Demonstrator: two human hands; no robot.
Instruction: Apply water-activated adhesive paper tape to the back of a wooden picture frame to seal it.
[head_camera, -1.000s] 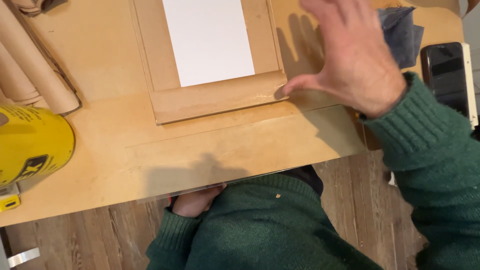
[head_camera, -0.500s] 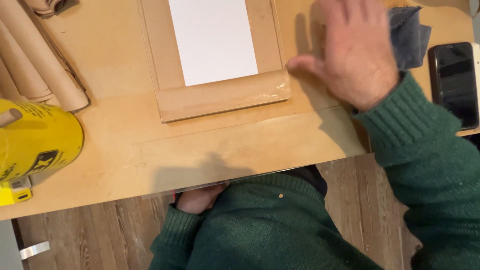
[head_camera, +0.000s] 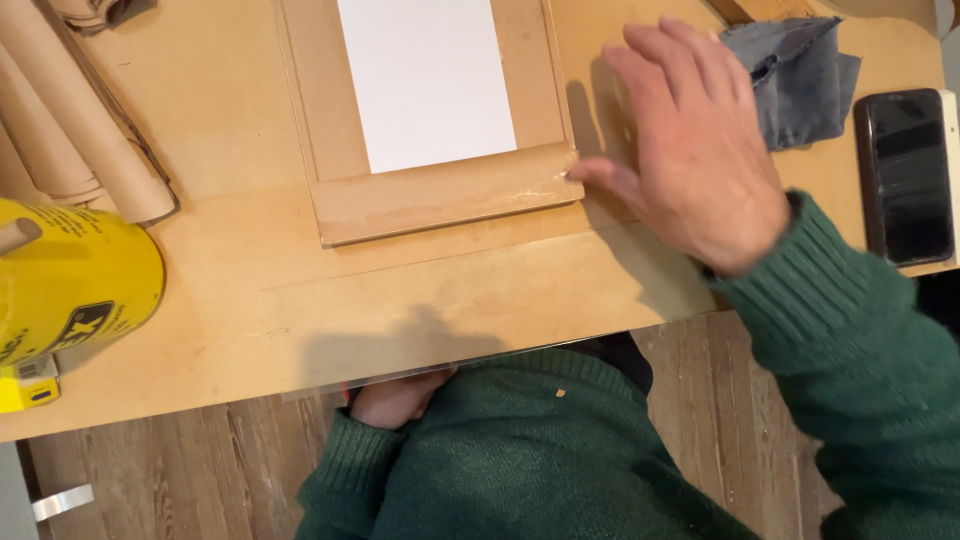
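Right hand (head_camera: 700, 160) lying flat on bench (head_camera: 420, 300), palm down, fingers (head_camera: 655, 75) spread wide and nearly straight, gripping nothing. Thumb tip touching lower right corner of frame (head_camera: 440, 195); rest of hand resting on bare bench just right of frame. Green sleeve (head_camera: 860, 340) running back toward lower right.

Frame sitting flat at top centre of bench, brown board with pale scuffing along bottom rail, upper part cut off by picture edge. White panel (head_camera: 425, 80) filling frame opening, clean and unmarked.

Left hand (head_camera: 395, 400) tucked low at near bench edge, against green jumper (head_camera: 540, 450), mostly hidden by bench lip; fingers curling inward, but not possible to tell whether holding anything.

Grey cloth (head_camera: 795, 80) lying crumpled just beyond right fingertips, near top right. Black phone (head_camera: 905, 175) lying face up at right edge, screen dark, well clear of frame. Cardboard tubes (head_camera: 70, 120) lying side by side at upper left. Yellow tub (head_camera: 70, 285) standing at left edge, partly cut off, with small yellow object just below it. Wooden floor (head_camera: 200, 470) showing below bench.
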